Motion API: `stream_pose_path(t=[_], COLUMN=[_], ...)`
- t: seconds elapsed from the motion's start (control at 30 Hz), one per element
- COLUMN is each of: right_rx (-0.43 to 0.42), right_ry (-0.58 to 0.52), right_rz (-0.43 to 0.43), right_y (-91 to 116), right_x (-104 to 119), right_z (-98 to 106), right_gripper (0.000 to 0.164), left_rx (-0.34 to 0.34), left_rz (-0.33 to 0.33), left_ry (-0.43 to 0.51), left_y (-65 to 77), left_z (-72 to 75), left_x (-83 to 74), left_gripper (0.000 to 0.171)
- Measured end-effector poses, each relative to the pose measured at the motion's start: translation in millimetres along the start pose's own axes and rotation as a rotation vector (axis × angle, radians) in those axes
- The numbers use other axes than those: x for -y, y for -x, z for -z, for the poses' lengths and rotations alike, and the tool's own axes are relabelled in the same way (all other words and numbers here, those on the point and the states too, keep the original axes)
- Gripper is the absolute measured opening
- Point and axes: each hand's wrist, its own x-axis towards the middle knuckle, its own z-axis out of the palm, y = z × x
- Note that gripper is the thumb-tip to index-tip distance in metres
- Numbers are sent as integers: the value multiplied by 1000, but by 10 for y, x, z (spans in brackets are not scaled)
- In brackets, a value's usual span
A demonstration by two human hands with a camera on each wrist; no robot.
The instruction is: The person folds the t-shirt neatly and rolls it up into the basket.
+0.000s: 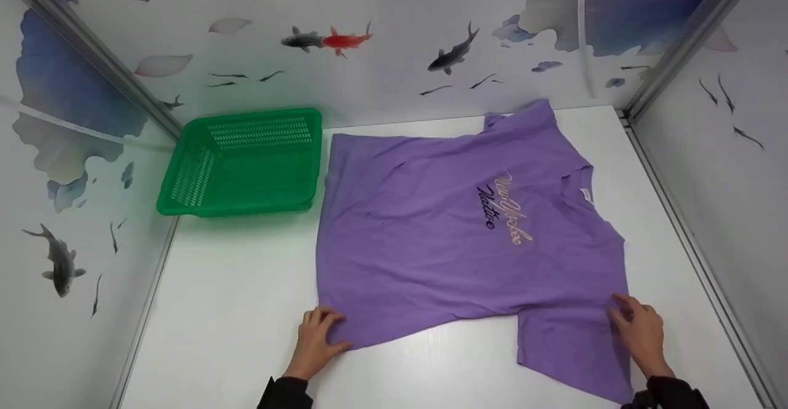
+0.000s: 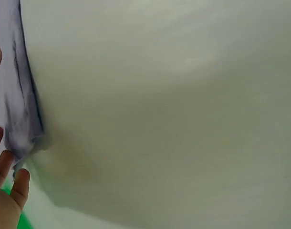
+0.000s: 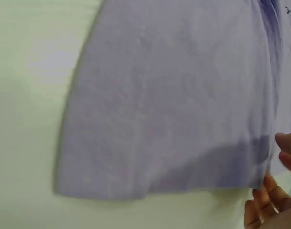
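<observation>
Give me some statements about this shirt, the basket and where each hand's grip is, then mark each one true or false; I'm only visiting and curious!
1. In the head view, the green basket stands left of the purple T-shirt. True.
2. The T-shirt lies folded inside the basket. False: it is spread out on the white table.
3. Light and dark lettering shows on the T-shirt. True.
4. The right-hand grip is on the lettering. False: it is at the outer edge of the near sleeve.
5. The left-hand grip is at a corner of the hem. True.
6. The neckline is at the end nearer the basket. False: the neckline is at the far end from it.
</observation>
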Motion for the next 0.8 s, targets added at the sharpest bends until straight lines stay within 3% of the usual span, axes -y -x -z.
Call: stream_pose_path(t=[0.13, 0.33, 0.53, 0.7, 0.8], right_rx=[-51, -22, 44, 66, 69], right_ry=[-68, -45, 11, 27, 28], right_rz=[-57, -145, -102, -30, 32], right_y=[-63, -95, -30, 18, 36], right_x=[8, -25, -105, -154, -155], right_z=[-71, -62, 14, 102, 158], right_gripper=[33, 31, 24, 17, 14], left_rx=[55, 48, 20, 11, -3], left_rz=[-3, -59, -124, -106, -93], left_ry=[-12, -24, -81, -145, -138], left_y=[60, 77, 81, 80, 92], left_z=[-10, -21, -18, 18, 46], left_x=[49, 87, 120, 132, 148], left_gripper=[43, 29, 19, 18, 20])
